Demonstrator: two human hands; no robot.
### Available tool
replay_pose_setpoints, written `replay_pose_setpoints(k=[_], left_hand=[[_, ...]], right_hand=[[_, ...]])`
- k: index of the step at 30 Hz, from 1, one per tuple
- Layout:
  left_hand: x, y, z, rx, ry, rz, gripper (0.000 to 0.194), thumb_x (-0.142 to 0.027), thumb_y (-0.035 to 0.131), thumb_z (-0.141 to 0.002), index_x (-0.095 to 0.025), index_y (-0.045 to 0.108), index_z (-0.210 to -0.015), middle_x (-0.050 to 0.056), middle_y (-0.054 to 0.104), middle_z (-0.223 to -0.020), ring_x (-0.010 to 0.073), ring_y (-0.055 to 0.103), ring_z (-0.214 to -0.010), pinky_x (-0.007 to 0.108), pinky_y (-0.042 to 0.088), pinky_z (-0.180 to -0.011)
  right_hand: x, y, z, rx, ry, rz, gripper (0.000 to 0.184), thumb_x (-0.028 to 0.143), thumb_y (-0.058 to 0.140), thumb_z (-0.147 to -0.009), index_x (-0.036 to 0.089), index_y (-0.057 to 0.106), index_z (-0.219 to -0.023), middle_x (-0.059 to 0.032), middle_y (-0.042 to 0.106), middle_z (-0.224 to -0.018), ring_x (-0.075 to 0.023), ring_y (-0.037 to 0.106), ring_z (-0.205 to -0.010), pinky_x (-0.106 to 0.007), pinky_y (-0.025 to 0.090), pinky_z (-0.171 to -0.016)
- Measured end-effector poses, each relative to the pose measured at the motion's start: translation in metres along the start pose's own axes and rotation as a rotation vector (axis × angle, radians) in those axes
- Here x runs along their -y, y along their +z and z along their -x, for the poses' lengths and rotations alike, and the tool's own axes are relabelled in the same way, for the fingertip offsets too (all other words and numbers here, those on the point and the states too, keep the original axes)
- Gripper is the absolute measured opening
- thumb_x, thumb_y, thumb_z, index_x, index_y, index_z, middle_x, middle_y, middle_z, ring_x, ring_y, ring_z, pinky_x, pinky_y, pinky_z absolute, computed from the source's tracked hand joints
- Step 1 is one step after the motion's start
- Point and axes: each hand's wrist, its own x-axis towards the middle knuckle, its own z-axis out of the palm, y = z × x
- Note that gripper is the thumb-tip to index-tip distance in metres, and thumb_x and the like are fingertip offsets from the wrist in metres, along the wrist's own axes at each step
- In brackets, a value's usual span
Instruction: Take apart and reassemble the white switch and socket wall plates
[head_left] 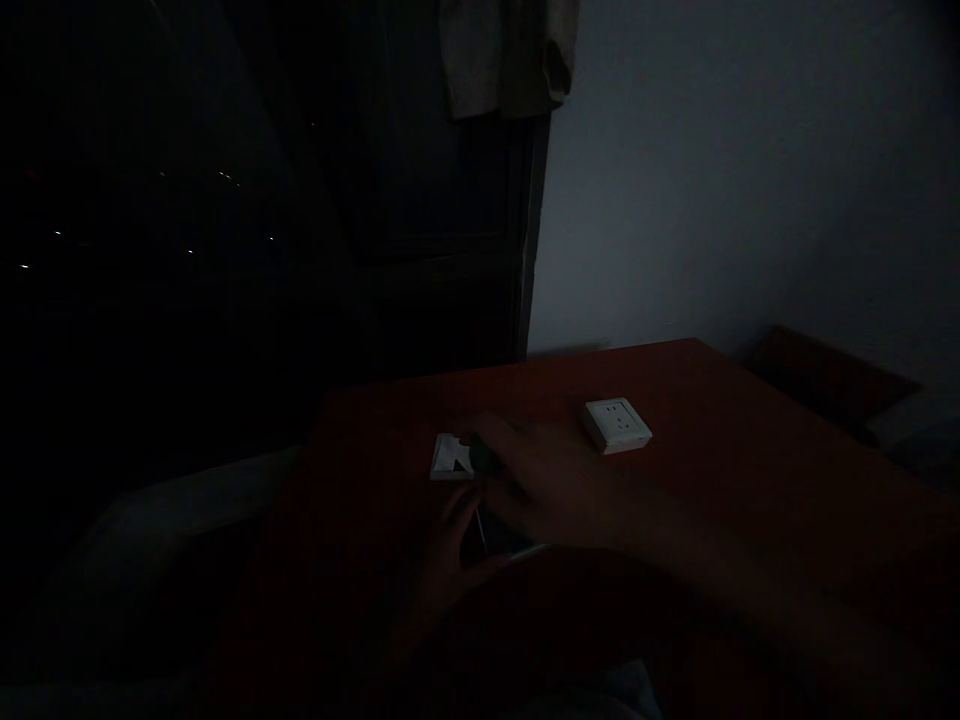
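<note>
The picture is very dark. My left hand (448,560) grips the near left side of a dark, white-edged box (484,532), thumb along its lower edge and fingers at its upper corner. Over that box, my right hand (536,485) is closed on a small dark green object (484,457), whose kind I cannot make out. Just beyond the fingers lies a white plate or frame (448,453) with a dark triangular patch. Further right, a white wall socket (619,424) on its box sits apart from both hands.
All this lies on a reddish-brown table (720,440). A pale wall (675,200) rises behind it, beside a dark door or cabinet (450,250). Cloth (499,60) hangs at the top. Another reddish surface (832,375) stands at the right.
</note>
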Motion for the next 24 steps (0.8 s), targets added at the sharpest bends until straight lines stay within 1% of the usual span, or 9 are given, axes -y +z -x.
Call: replay_pose_setpoints(k=[3, 7, 9, 11, 13, 15, 18, 21, 24], left_hand=[[0.005, 0.004, -0.001, -0.009, 0.025, 0.007, 0.07, -0.038, 0.074, -0.071, -0.022, 0.049, -0.135, 0.013, 0.048, -0.142, 0.0342, 0.045, -0.129, 0.048, 0.039, -0.106], [0.01, 0.007, -0.001, -0.01, 0.047, 0.012, 0.073, -0.035, 0.073, -0.073, -0.023, 0.044, -0.139, 0.011, 0.042, -0.147, 0.0328, 0.04, -0.134, 0.047, 0.037, -0.108], [0.009, 0.006, -0.001, 0.006, 0.045, 0.007, 0.074, -0.032, 0.074, -0.072, -0.023, 0.043, -0.139, 0.011, 0.042, -0.147, 0.0321, 0.039, -0.134, 0.046, 0.037, -0.109], [0.007, 0.005, -0.001, 0.022, 0.033, 0.002, 0.073, -0.031, 0.074, -0.072, -0.023, 0.045, -0.138, 0.011, 0.043, -0.146, 0.0324, 0.04, -0.134, 0.047, 0.036, -0.109], [0.006, 0.004, -0.001, 0.015, 0.028, 0.012, 0.071, -0.03, 0.074, -0.072, -0.024, 0.047, -0.137, 0.011, 0.044, -0.146, 0.0328, 0.04, -0.133, 0.048, 0.036, -0.109], [0.006, 0.005, -0.001, 0.004, 0.043, 0.026, 0.072, -0.032, 0.074, -0.072, -0.024, 0.046, -0.137, 0.011, 0.044, -0.145, 0.033, 0.04, -0.133, 0.048, 0.036, -0.109], [0.01, 0.007, -0.001, -0.015, 0.046, 0.027, 0.074, -0.038, 0.074, -0.072, -0.02, 0.046, -0.138, 0.013, 0.045, -0.144, 0.0339, 0.041, -0.132, 0.047, 0.038, -0.107], [0.014, 0.01, 0.0, -0.011, 0.023, 0.009, 0.071, -0.041, 0.073, -0.072, -0.019, 0.049, -0.134, 0.015, 0.047, -0.142, 0.0351, 0.045, -0.128, 0.048, 0.042, -0.103], [0.014, 0.009, 0.001, 0.001, 0.02, 0.001, 0.067, -0.041, 0.073, -0.072, -0.02, 0.051, -0.133, 0.014, 0.052, -0.137, 0.0347, 0.05, -0.124, 0.049, 0.044, -0.101]], right_hand=[[0.0, -0.005, 0.003, 0.049, -0.03, -0.056, 0.042, 0.019, 0.052, -0.088, 0.022, 0.042, -0.129, -0.006, 0.066, -0.11, -0.0193, 0.064, -0.09, -0.028, 0.041, -0.067], [-0.003, 0.004, 0.001, -0.053, 0.098, 0.162, 0.039, 0.038, 0.055, -0.089, 0.02, 0.047, -0.123, -0.007, 0.07, -0.093, -0.0212, 0.065, -0.072, -0.028, 0.035, -0.055], [-0.005, 0.009, -0.002, -0.103, 0.149, 0.268, 0.04, 0.046, 0.053, -0.09, 0.018, 0.049, -0.118, -0.0086, 0.07, -0.09, -0.0224, 0.065, -0.069, -0.027, 0.031, -0.052], [-0.006, 0.011, -0.002, -0.109, 0.168, 0.294, 0.041, 0.051, 0.05, -0.09, 0.018, 0.051, -0.113, -0.0085, 0.07, -0.089, -0.0228, 0.065, -0.068, -0.027, 0.031, -0.051], [-0.006, 0.008, -0.001, -0.09, 0.146, 0.222, 0.038, 0.049, 0.048, -0.092, 0.019, 0.051, -0.115, -0.0082, 0.069, -0.091, -0.0227, 0.065, -0.073, -0.028, 0.035, -0.054], [-0.006, 0.003, 0.002, -0.052, 0.055, 0.066, 0.035, 0.036, 0.047, -0.093, 0.019, 0.047, -0.123, -0.0093, 0.067, -0.104, -0.0222, 0.064, -0.087, -0.029, 0.042, -0.064], [-0.003, -0.002, 0.005, 0.002, -0.068, -0.135, 0.045, 0.018, 0.047, -0.09, 0.019, 0.039, -0.134, -0.0096, 0.062, -0.12, -0.0199, 0.061, -0.102, -0.03, 0.046, -0.078], [0.001, -0.002, 0.006, -0.012, -0.046, -0.143, 0.041, 0.02, 0.05, -0.09, 0.02, 0.044, -0.131, -0.0075, 0.065, -0.116, -0.0199, 0.063, -0.099, -0.031, 0.047, -0.078], [0.004, 0.004, 0.004, -0.059, -0.005, -0.038, 0.036, 0.029, 0.054, -0.091, 0.021, 0.049, -0.125, -0.0065, 0.067, -0.109, -0.0202, 0.065, -0.09, -0.031, 0.047, -0.072]])
